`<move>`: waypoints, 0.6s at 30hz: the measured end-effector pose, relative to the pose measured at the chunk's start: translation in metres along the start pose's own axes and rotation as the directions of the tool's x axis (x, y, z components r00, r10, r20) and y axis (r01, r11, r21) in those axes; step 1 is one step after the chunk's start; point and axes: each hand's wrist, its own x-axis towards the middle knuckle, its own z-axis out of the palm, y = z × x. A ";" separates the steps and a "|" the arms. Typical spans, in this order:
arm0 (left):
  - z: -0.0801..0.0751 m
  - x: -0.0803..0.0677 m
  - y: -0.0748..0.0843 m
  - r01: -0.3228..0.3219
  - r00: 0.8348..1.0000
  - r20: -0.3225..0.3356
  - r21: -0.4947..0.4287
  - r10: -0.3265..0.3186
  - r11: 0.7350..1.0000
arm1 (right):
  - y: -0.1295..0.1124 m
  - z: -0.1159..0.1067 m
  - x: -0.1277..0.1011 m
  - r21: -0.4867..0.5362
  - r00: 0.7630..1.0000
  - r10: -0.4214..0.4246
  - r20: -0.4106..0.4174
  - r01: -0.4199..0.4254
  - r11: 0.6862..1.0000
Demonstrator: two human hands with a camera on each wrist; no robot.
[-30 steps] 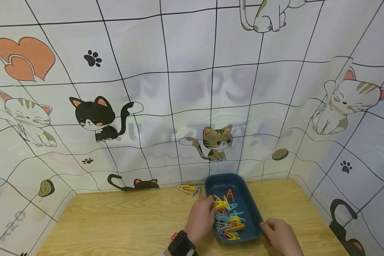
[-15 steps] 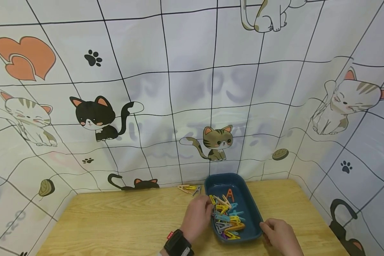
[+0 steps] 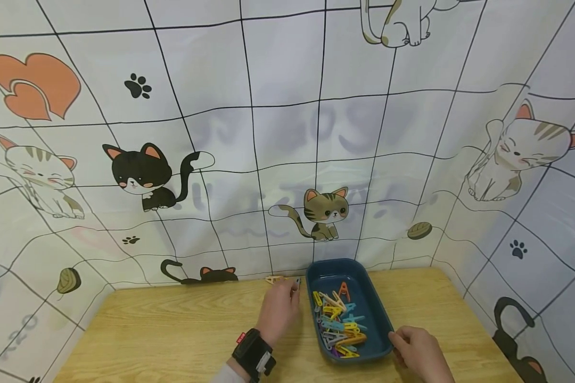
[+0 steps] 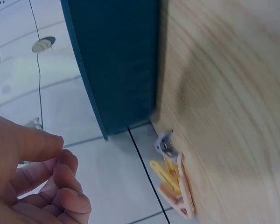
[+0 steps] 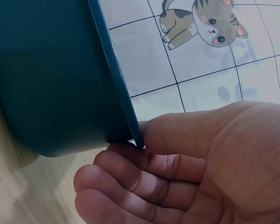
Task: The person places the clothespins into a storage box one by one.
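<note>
I see the left hand (image 3: 279, 308) in the lower middle of the head view, reaching up-frame toward a small cluster of clothespins (image 3: 281, 280) lying on the wooden table (image 3: 172, 324) at the foot of the cat-print backdrop (image 3: 249, 159). The cluster sits just above the fingertips, close enough that I cannot tell from this view whether they touch. In the left wrist view the clothespins (image 4: 173, 179) lie at the lower middle, a yellow and a pale one stacked with a metal spring showing, their long axes running roughly along the table's back edge. The left hand (image 4: 30, 177) there shows fingers loosely curled and holding nothing, with a gap between them and the pins.

The blue tray (image 3: 378, 319) stands just right of the cluster, its long axis running up and down the frame, with a heap of coloured clothespins (image 3: 339, 324) inside. The right hand (image 3: 419, 351) is at the tray's lower right corner; in the right wrist view its fingers (image 5: 144, 163) curl under and against the tray's rim (image 5: 116, 93), gripping it.

The left hand is far nearer the loose pins. Room is tight there: backdrop just behind, tray wall just to the right, bare table to the left and below.
</note>
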 end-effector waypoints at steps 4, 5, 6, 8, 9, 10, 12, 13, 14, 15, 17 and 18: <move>-0.002 0.005 -0.007 0.025 1.000 -0.017 0.019 -0.025 1.000 | -0.001 0.000 -0.001 0.006 1.000 0.005 0.000 -0.005 1.000; -0.002 0.006 -0.009 0.029 0.999 -0.020 0.024 -0.029 0.999 | -0.001 0.000 -0.001 0.006 1.000 0.005 0.000 -0.005 1.000; -0.002 0.007 -0.011 0.032 0.999 -0.021 0.030 -0.031 0.999 | -0.001 0.000 -0.001 0.006 1.000 0.005 -0.001 -0.005 1.000; -0.001 0.010 -0.015 0.036 0.999 -0.027 0.042 -0.034 0.999 | -0.002 0.000 -0.001 0.005 1.000 0.005 0.000 -0.005 1.000; -0.001 0.011 -0.016 0.034 0.999 -0.029 0.048 -0.033 0.998 | -0.002 0.000 -0.001 0.005 1.000 0.006 0.001 -0.006 1.000; 0.000 0.012 -0.018 0.036 0.999 -0.031 0.051 -0.034 0.998 | -0.002 0.000 -0.001 0.003 1.000 0.006 0.002 -0.006 1.000; 0.002 0.013 -0.021 0.042 0.999 -0.034 0.059 -0.040 0.997 | -0.002 0.000 0.000 0.002 1.000 0.009 0.006 -0.009 1.000; 0.004 0.014 -0.023 0.047 0.998 -0.034 0.065 -0.045 0.997 | -0.002 -0.001 0.000 0.001 1.000 0.012 0.008 -0.012 1.000; 0.006 0.015 -0.025 0.047 0.998 -0.037 0.074 -0.044 0.996 | -0.002 -0.001 0.000 0.000 1.000 0.015 0.011 -0.015 1.000; 0.008 0.016 -0.027 0.056 0.998 -0.036 0.079 -0.053 0.995 | -0.002 -0.001 0.000 -0.001 1.000 0.017 0.013 -0.017 1.000; 0.013 0.018 -0.032 0.065 0.997 -0.039 0.092 -0.061 0.994 | -0.002 -0.001 0.000 -0.001 1.000 0.021 0.015 -0.021 1.000; 0.016 0.019 -0.034 0.068 0.997 -0.041 0.097 -0.065 0.993 | -0.002 -0.001 0.000 -0.003 1.000 0.022 0.016 -0.022 1.000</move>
